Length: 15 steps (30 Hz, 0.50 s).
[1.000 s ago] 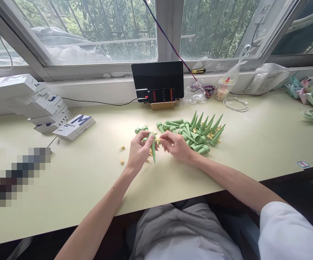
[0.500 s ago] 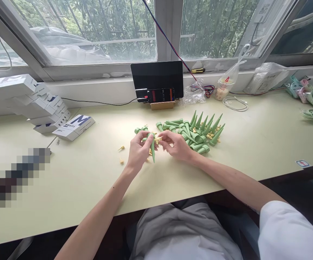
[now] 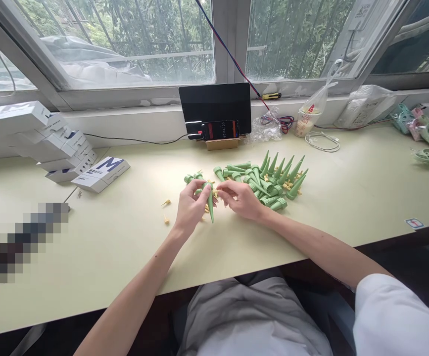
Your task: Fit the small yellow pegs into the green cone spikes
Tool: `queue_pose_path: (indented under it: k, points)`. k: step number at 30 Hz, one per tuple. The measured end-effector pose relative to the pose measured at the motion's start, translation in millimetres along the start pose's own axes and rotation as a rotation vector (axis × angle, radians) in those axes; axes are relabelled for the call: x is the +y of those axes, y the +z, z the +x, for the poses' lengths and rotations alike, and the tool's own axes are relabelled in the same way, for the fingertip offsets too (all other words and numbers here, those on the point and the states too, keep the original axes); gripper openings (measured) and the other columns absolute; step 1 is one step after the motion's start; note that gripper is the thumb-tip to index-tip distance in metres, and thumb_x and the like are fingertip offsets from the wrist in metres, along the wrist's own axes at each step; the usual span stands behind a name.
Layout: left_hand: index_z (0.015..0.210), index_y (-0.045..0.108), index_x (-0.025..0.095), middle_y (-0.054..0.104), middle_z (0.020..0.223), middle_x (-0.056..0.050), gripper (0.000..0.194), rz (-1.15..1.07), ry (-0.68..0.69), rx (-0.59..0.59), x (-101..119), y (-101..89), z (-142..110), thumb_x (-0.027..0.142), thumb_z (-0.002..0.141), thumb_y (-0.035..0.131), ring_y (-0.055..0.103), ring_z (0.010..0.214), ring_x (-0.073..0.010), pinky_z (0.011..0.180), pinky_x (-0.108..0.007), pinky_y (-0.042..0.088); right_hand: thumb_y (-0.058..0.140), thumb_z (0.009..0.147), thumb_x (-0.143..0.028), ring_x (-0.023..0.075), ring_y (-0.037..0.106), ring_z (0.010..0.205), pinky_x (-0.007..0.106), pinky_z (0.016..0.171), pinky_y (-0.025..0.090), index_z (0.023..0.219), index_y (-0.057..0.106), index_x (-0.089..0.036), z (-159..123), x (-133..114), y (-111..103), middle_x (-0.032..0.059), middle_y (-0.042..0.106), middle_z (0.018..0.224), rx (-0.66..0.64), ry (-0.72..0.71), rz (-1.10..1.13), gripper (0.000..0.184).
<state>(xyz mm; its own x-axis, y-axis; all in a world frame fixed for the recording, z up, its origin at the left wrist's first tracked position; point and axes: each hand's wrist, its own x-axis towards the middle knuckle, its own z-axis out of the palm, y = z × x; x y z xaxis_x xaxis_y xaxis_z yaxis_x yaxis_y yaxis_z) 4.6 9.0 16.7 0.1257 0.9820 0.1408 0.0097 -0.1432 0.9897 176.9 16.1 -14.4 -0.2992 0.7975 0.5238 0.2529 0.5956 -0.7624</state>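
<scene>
My left hand [image 3: 191, 203] is closed around a green plastic watering spike [image 3: 210, 206], its pointed end hanging down toward the table. My right hand [image 3: 239, 199] pinches a small yellow plastic valve [image 3: 215, 193] at the spike's side, just below the capped top. Fingers partly hide the joint between the two pieces. Behind the left fingertips lie more green spikes [image 3: 188, 179]. To the right of my right hand spreads a pile of green spikes [image 3: 259, 180]; several stand point up with yellow valves on them. Loose yellow valves [image 3: 166, 220] lie left of my left hand.
White boxes [image 3: 60, 141] are stacked at the left, one lying apart [image 3: 102, 174]. A phone [image 3: 220, 130] leans on a dark screen [image 3: 215, 101] at the back. A bagged cup [image 3: 307, 121], a white cable [image 3: 322, 142] and wrapped coloured items [image 3: 422, 128] sit toward the right.
My right fingers have shifted slightly around the yellow valve against the spike. The spike has tilted a little in my left hand; the pile stays as it was.
</scene>
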Motion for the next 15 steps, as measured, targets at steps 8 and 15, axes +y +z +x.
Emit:
queue_pose_path:
  k: [8, 15]
  points:
    - [0.091, 0.058, 0.017, 0.062, 0.089, -0.003, 0.031, -0.004, 0.006, -0.001, -0.8, -0.2, -0.1, 0.045, 0.084, 0.07, 0.067, 0.061, -0.0143, 0.05, -0.025, 0.054, 0.053, 0.099, -0.034, 0.0129, 0.059, 0.056, 0.027, 0.058, 0.05, 0.095, 0.057, -0.019, 0.2, -2.9, 0.4, -0.0001, 0.061, 0.071, -0.008, -0.006, 0.039, 0.016]
    - [0.09, 0.058, 0.018, 0.062, 0.081, -0.001, 0.03, 0.009, 0.009, -0.021, 0.7, -0.3, -0.3, 0.045, 0.084, 0.07, 0.068, 0.061, -0.0154, 0.055, -0.027, 0.056, 0.046, 0.102, -0.036, 0.0121, 0.056, 0.054, 0.024, 0.058, 0.046, 0.089, 0.059, -0.019, -0.9, 1.1, -1.0, -0.0013, 0.06, 0.063, -0.033, -0.001, -0.037, 0.025]
